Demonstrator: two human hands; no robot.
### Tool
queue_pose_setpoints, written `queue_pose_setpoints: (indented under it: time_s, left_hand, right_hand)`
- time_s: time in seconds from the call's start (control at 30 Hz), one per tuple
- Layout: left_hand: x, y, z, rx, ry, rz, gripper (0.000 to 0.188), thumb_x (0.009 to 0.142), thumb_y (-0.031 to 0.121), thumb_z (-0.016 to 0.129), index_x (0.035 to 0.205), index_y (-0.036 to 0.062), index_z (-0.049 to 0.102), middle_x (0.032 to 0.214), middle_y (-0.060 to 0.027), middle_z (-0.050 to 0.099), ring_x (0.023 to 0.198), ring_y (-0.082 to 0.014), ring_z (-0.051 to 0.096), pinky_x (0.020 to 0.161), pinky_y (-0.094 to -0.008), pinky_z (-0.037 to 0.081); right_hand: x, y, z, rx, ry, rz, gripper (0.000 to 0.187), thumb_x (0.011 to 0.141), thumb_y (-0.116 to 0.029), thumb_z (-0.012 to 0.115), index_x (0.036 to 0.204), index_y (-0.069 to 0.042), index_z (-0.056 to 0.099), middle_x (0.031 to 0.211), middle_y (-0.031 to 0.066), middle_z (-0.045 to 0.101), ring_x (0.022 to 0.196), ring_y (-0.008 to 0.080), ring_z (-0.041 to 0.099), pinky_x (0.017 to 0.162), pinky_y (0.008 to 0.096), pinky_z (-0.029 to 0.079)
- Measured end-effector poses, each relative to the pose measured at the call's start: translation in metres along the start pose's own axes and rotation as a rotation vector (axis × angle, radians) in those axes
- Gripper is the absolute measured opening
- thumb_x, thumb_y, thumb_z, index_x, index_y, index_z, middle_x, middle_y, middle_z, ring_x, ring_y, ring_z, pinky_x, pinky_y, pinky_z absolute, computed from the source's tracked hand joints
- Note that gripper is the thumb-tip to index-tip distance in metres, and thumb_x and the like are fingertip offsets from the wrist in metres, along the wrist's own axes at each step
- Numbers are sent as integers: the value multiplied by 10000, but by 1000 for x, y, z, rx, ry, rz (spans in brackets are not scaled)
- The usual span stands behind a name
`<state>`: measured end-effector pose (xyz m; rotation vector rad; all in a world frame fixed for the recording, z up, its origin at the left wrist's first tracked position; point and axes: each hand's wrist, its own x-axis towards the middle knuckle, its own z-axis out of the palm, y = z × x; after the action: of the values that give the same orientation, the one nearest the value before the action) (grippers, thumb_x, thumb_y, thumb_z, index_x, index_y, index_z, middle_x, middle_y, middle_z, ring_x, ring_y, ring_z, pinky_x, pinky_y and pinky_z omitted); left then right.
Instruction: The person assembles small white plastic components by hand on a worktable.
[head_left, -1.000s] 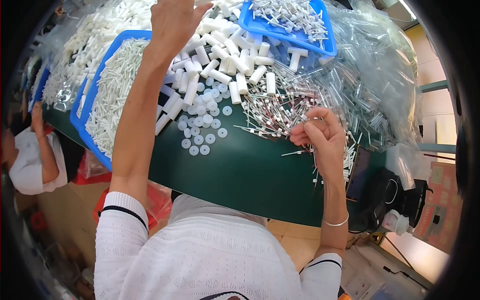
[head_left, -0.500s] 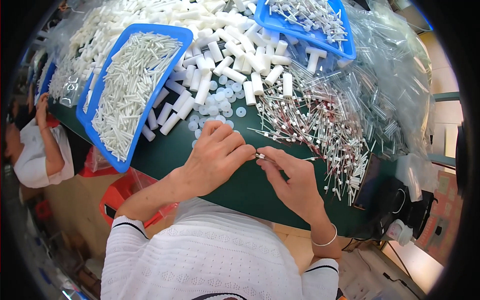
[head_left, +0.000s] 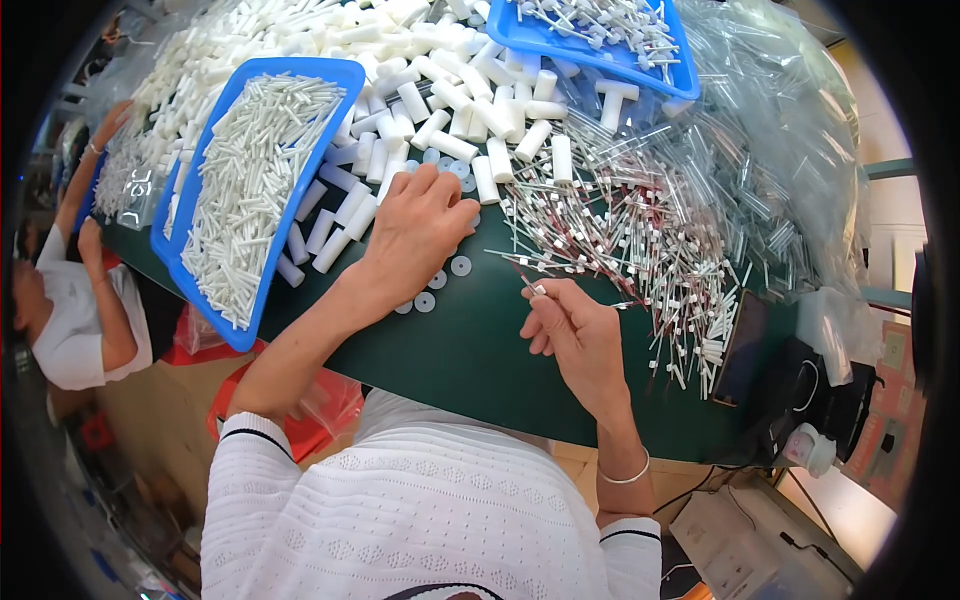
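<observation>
Slim dark rod with a small white plastic collar (head_left: 534, 286): up at the fingertips of the right hand (head_left: 583, 342), thumb and finger clamped on it, above the dark green tabletop (head_left: 480, 375). Left hand (head_left: 418, 222) palm-down over translucent white round plastic discs (head_left: 461, 266), fingers curled; can't tell whether they grip one. Beyond right hand, heap of similar collared rods (head_left: 640, 235). Past the discs, thick white cylinders (head_left: 486, 180), piled. Left: blue plastic tray (head_left: 297, 195) of short thin white tubes (head_left: 250, 180). Top: second blue tray (head_left: 545, 48), white stemmed pieces inside. Right: clear plastic bags (head_left: 775, 110). Far left, co-worker in white top (head_left: 75, 315).
</observation>
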<state>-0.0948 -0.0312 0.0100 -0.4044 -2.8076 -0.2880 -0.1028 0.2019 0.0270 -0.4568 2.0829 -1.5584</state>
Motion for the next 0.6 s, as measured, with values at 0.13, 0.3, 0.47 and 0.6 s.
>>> queue_pose_setpoints:
  time_s: [0.13,0.3,0.47,0.6]
  left_hand:
    - [-6,22,-19,-562,72,-231,282,723,15,765,966,56,628,918,-38,597,816,-168,568,691,-280,460]
    - [-34,26,-9,-1414,-141,-641,186,828,3,707,1001,19,641,1007,-15,638,813,-46,576,655,-196,457]
    - [-32,45,-17,-1887,-115,-832,287,911,51,637,1194,4,626,1142,-72,641,910,-77,621,772,-202,512]
    - [-37,42,-17,-1953,-157,-868,346,974,113,565,1304,8,572,1192,-105,634,956,-108,640,853,-228,529]
  right_hand:
    - [-5,0,-4,-59,46,-53,137,968,-119,577,973,-1,646,604,28,566,497,64,491,460,218,379]
    - [-12,-11,1,-108,85,-136,83,921,-83,627,912,0,624,595,73,539,463,113,455,446,264,361]
    - [-13,-14,8,-261,178,-298,53,825,-20,659,836,-21,607,590,68,533,447,153,473,444,279,384]
    - [-14,-13,11,-332,217,-340,69,802,-11,666,805,-27,599,580,66,524,446,175,490,443,291,393]
